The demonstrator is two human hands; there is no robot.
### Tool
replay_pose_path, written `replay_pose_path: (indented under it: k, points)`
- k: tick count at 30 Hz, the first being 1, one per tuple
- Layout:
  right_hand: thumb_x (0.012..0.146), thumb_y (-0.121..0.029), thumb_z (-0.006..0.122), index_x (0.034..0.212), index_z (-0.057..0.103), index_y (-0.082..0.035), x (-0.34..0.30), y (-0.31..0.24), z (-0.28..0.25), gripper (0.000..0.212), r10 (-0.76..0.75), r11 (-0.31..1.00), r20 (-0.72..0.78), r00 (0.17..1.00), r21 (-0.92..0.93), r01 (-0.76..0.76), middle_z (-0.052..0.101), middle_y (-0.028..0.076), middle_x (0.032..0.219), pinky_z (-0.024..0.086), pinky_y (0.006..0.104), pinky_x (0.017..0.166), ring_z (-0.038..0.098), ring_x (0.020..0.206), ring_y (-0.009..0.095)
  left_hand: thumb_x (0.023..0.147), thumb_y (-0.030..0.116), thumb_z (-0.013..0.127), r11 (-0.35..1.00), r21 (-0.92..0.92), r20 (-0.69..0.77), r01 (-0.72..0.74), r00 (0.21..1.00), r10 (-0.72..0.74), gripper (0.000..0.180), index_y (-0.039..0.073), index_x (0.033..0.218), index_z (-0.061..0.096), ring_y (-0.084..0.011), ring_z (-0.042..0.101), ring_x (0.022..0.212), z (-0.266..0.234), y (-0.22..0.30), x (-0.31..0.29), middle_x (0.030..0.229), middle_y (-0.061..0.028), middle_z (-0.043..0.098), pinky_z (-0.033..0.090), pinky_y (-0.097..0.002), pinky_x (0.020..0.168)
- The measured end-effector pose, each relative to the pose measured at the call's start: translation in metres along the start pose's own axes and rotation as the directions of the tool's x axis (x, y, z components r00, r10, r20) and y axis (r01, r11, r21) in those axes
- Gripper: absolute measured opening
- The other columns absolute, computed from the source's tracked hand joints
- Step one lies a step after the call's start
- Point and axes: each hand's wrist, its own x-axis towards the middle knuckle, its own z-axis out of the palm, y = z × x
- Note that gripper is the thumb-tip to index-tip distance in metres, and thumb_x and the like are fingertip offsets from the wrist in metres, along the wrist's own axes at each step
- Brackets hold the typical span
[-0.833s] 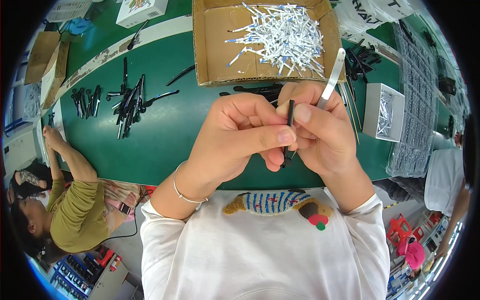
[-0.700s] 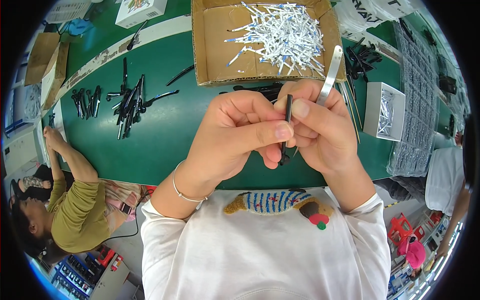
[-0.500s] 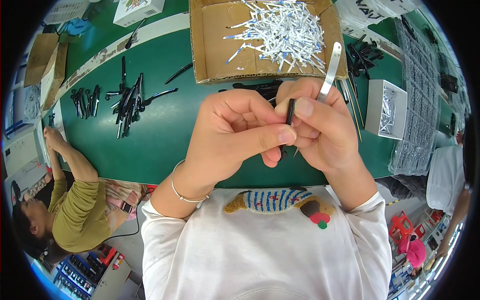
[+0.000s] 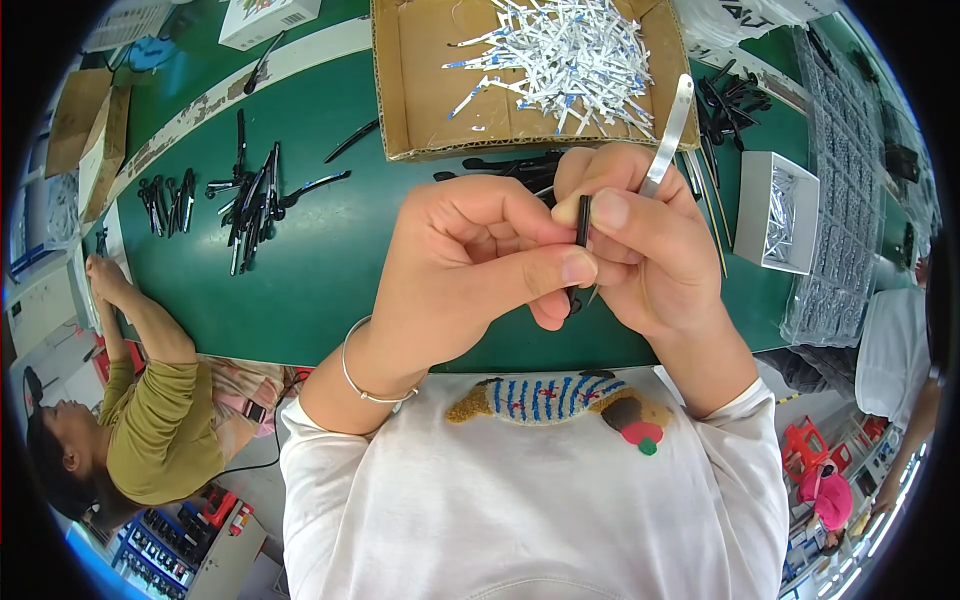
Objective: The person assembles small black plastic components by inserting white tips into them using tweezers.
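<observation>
At the near edge sits the person's white top (image 4: 540,500), with a dog-shaped motif (image 4: 545,398) in blue and white stripes across it. Just beyond, the two hands are close together over the green desk (image 4: 310,300), both closed on small things. The left hand (image 4: 455,265), with a thin bracelet (image 4: 349,374) at its wrist, pinches a slim black stick (image 4: 583,222) between thumb and fingers. The stick stands roughly upright between the hands, and its lower end is partly hidden by the fingers. The right hand (image 4: 645,235) has its thumb right by the upper part of the stick and grips a flat metal tool (image 4: 668,140), whose rounded end points up and away.

Behind the hands, dark parts (image 4: 515,170) lie along the near side of an open cardboard box (image 4: 425,85), which holds a heap of white and blue strips (image 4: 580,65). On the left of the desk lie a loose pile of black sticks (image 4: 258,205) and a smaller group (image 4: 170,205). To the right, thin rods (image 4: 717,205) lie near a white box (image 4: 755,210) of silvery pieces (image 4: 782,210), beside clear plastic trays (image 4: 830,200). A co-worker in an olive top (image 4: 165,440) sits at far left.
</observation>
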Motion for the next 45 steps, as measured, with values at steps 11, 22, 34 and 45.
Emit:
replay_pose_path:
  k: [11,22,34,45]
  points:
    - [0.085,-0.007,0.058,0.08,0.061,0.0,-0.001,-0.003,0.002,0.009,0.005,1.0,-0.018,1.0,-0.01,-0.005,0.061,0.008,0.07,0.034,0.021,0.044,0.048,0.05,0.009,0.08,-0.002,0.063,0.993,-0.109,0.029,0.056,0.998,-0.053,0.007,-0.001,0.084,0.057,-0.0215,0.067,0.071,-0.002,-0.002,0.002,0.082,-0.0149,0.062,0.054,-0.0247,0.043]
    - [0.085,-0.005,0.058,0.08,0.06,0.001,-0.002,-0.002,0.004,0.008,-0.027,0.999,-0.059,0.998,-0.043,0.025,0.061,0.007,0.071,0.032,0.0192,0.043,0.05,0.053,0.008,0.081,-0.001,0.066,0.998,-0.04,-0.015,0.052,0.999,-0.052,0.005,-0.003,0.083,0.062,-0.0111,0.061,0.057,-0.001,0.002,0.001,0.076,-0.0105,0.066,0.051,-0.0213,0.05]
    - [0.085,-0.006,0.056,0.089,0.058,0.001,-0.002,0.003,0.005,0.008,-0.149,0.907,-0.193,0.97,-0.417,0.057,0.058,0.003,0.074,0.034,0.0171,0.044,0.043,0.051,0.003,0.084,0.006,0.064,0.99,-0.082,-0.054,0.111,0.992,-0.116,0.009,-0.002,0.088,0.063,-0.0111,0.062,0.058,-0.001,-0.001,0.004,0.076,-0.0101,0.066,0.052,-0.0223,0.05]
    - [0.084,-0.005,0.058,0.09,0.057,0.001,-0.002,0.005,0.004,0.009,-0.257,0.839,-0.169,0.951,-0.529,0.132,0.058,0.003,0.073,0.036,0.0175,0.045,0.048,0.054,0.005,0.086,0.002,0.06,0.989,0.139,-0.078,-0.04,0.996,0.051,0.013,-0.005,0.096,0.062,-0.0086,0.06,0.06,0.003,0.0,-0.002,0.08,-0.0103,0.067,0.051,-0.0204,0.054]
